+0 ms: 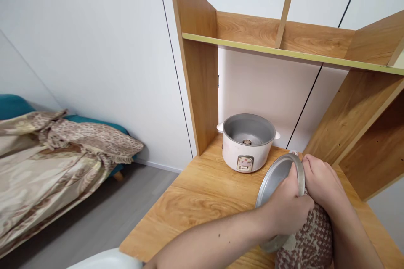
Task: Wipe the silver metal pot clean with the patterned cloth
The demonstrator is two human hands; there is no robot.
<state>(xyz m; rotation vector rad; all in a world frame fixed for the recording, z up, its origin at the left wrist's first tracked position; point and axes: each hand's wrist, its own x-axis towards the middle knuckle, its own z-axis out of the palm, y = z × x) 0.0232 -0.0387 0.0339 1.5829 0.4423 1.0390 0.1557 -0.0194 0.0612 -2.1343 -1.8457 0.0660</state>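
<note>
A grey metal rice cooker inner pot (274, 180) is tipped on its side above the desk, its hollow facing left. My left hand (288, 204) is closed round its rim, with the thumb side inside the pot. Behind the pot, my right hand (323, 180) has its fingers curled against a brown patterned cloth (311, 237), which hangs down between my arms and lies against the pot's outside. The fingertips of that hand are hidden. Farther back stands the white rice cooker body (246, 151), lidless, showing its grey inside and a round piece at the bottom.
The wooden desk (176, 206) carries a shelf unit (202, 92) with side panels close behind the cooker. A pale rounded object (107, 259) shows at the lower left. Beyond the grey floor (139, 193) is a teal sofa (12, 107) under a patterned cover (47, 168).
</note>
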